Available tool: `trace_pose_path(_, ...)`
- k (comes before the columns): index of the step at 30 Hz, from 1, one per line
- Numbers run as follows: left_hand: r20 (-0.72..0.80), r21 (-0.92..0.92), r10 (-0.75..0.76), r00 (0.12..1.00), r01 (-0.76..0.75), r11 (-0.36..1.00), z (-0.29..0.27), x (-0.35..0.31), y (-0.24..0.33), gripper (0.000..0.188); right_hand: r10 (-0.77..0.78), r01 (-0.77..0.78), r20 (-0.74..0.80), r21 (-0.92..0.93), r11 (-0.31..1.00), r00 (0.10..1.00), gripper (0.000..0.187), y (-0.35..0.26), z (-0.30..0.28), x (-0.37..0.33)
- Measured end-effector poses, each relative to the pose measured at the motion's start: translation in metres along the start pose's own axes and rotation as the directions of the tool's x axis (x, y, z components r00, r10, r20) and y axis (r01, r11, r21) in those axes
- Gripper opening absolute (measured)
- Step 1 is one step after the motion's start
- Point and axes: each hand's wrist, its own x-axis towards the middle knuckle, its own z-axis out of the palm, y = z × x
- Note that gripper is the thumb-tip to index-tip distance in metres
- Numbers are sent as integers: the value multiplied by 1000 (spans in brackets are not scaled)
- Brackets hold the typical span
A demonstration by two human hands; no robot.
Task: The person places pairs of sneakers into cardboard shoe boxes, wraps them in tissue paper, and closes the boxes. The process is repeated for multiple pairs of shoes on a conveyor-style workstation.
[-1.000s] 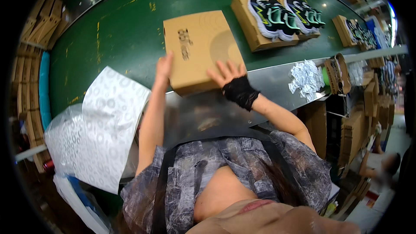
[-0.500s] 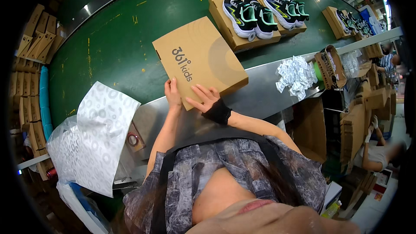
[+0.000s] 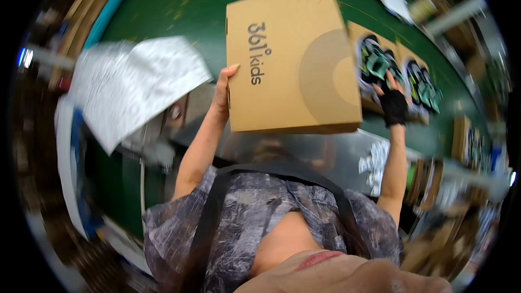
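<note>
A closed brown cardboard shoebox with dark lettering is tilted up in front of me. My left hand grips its left side, with the thumb on the lid and the other fingers hidden behind. To the right, my right hand, in a black fingerless glove, reaches over a pair of black sneakers with mint lining and white soles. Its fingers are spread at the near shoe; whether they touch it I cannot tell. That pair lies on another brown box, partly covered by the shoebox I hold.
A second pair of sneakers lies on a box farther right. Crumpled white paper slips lie on the metal edge. Patterned wrapping paper spreads at left beside a tape roll. The green work surface runs behind.
The shoebox has been raised and shifted right in my left hand. My right hand has left the box and moved right to the sneakers. The whole view has turned.
</note>
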Motion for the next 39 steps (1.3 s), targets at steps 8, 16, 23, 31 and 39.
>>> trace_pose_path(8,23,21,848,529,-849,529,-117,-155,140,46,60,-47,175,-82,996,983,64,-13,33,27)
trace_pose_path(16,-923,-128,312,224,-946,298,-176,-280,154,88,-92,74,35,350,934,995,41,-12,26,7)
trace_pose_path(23,-595,404,671,444,-556,726,-158,-152,161,59,-597,608,-129,260,750,792,35,-133,-24,-94)
trace_pose_path(31,192,767,359,913,-368,526,-113,-14,70,31,-764,684,-39,477,552,644,32,-203,-9,-158)
trace_pose_path(39,592,802,-182,785,-596,40,-68,-6,-37,47,-162,155,-80,-82,984,984,31,-123,58,-51)
